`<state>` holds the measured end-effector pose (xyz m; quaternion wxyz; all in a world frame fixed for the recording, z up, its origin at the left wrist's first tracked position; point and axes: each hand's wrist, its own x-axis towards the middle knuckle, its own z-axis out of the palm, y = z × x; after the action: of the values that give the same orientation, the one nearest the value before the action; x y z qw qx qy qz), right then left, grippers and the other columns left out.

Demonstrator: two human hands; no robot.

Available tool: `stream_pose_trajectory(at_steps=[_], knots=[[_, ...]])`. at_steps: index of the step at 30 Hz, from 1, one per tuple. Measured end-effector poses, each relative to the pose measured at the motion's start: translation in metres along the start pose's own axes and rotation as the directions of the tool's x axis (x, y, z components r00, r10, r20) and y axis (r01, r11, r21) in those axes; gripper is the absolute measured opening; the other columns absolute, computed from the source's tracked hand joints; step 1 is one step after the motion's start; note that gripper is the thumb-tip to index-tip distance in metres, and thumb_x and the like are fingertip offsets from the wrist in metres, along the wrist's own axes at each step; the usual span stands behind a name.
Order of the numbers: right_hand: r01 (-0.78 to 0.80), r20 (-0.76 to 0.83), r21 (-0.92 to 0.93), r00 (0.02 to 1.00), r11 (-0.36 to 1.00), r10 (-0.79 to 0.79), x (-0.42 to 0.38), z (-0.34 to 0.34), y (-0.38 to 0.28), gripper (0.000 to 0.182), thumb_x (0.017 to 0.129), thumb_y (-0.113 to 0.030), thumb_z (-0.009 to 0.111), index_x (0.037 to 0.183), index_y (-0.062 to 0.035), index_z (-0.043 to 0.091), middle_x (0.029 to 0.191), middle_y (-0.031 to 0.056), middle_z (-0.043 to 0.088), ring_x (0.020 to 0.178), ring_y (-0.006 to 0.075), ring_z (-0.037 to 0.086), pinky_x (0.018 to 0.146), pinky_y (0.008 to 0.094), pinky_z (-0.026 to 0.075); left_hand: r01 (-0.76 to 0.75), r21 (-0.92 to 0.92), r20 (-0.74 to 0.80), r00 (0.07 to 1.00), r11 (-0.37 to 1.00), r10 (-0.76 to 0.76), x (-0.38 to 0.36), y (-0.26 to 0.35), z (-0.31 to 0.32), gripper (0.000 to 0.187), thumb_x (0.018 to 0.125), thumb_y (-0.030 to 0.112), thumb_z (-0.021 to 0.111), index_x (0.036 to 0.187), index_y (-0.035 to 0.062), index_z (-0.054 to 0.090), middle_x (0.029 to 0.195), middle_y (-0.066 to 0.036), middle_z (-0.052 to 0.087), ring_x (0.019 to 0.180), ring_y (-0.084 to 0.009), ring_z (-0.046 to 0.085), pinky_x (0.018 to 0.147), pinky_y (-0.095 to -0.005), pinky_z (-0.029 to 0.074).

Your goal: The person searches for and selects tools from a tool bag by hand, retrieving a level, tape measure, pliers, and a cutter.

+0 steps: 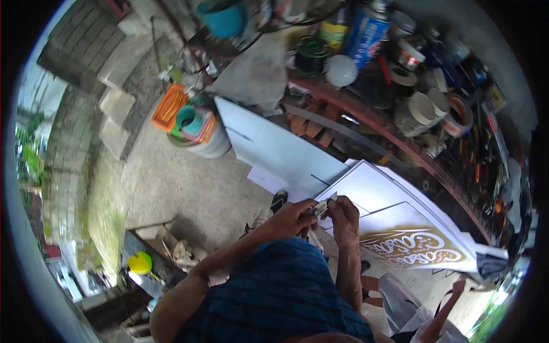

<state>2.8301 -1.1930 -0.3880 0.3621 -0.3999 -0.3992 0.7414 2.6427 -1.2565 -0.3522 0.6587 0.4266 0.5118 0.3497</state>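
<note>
I hold a small cutter (323, 206) at chest height, above the white boards (377, 188): left hand (294, 220) closed round its body, right hand (343, 212) pinching its tip. Best I grip firmly, fingers off the blade, working slowly.

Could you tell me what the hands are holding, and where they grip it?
Both hands, left hand and right hand, pinch a small silvery metal tool, one at each end.

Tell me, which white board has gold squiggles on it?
The front board, lowest right in the stack beside the right hand. It carries a gold swirly pattern; the other boards look plain white.
</note>
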Motion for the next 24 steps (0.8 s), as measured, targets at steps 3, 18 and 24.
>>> stream_pose_trajectory(at_steps=[3, 18, 24], knots=[[-0.032, 0.122, 0.009, 0.992, 0.999, 0.03, 0.004, 0.009, 0.008, 0.013, 0.098, -0.012, 0.063, 0.101, 0.0003, 0.064, 0.09, 0.0072, 0.067, 0.078, 0.0149, 0.064, 0.071, 0.03, 0.053, -0.054, -0.056, -0.158, 0.987, 0.997, 0.044, -0.021, -0.014, 0.005, 0.026, 0.097, 0.008, 0.058, 0.122, 0.0007, 0.056, 0.083, -0.007, 0.071, 0.061, -0.0131, 0.065, 0.056, -0.0294, 0.052], [-0.304, 0.691, -0.513, 0.408, 0.802, 0.597, -0.025, 0.064, 0.101, 0.02, 0.101, -0.015, 0.057, 0.109, 0.0023, 0.06, 0.098, 0.015, 0.068, 0.082, 0.0218, 0.067, 0.073, 0.0353, 0.054, -0.321, -0.314, -0.899, 0.404, 0.894, -0.17, -0.189, -0.138, 0.114, 0.028, 0.095, 0.008, 0.057, 0.12, -0.0044, 0.056, 0.084, -0.01, 0.071, 0.063, -0.0172, 0.07, 0.056, -0.0316, 0.057], [-0.111, 0.685, -0.689, 0.223, 0.716, 0.694, -0.042, 0.136, 0.136, 0.022, 0.101, -0.017, 0.056, 0.105, 0.005, 0.06, 0.094, 0.0141, 0.067, 0.079, 0.0199, 0.066, 0.072, 0.0327, 0.053, -0.392, -0.376, -0.922, 0.069, 0.839, -0.381, -0.26, -0.162, 0.14, 0.033, 0.096, 0.011, 0.06, 0.125, -0.0046, 0.055, 0.089, -0.012, 0.073, 0.068, -0.0144, 0.069, 0.057, -0.0278, 0.054]])
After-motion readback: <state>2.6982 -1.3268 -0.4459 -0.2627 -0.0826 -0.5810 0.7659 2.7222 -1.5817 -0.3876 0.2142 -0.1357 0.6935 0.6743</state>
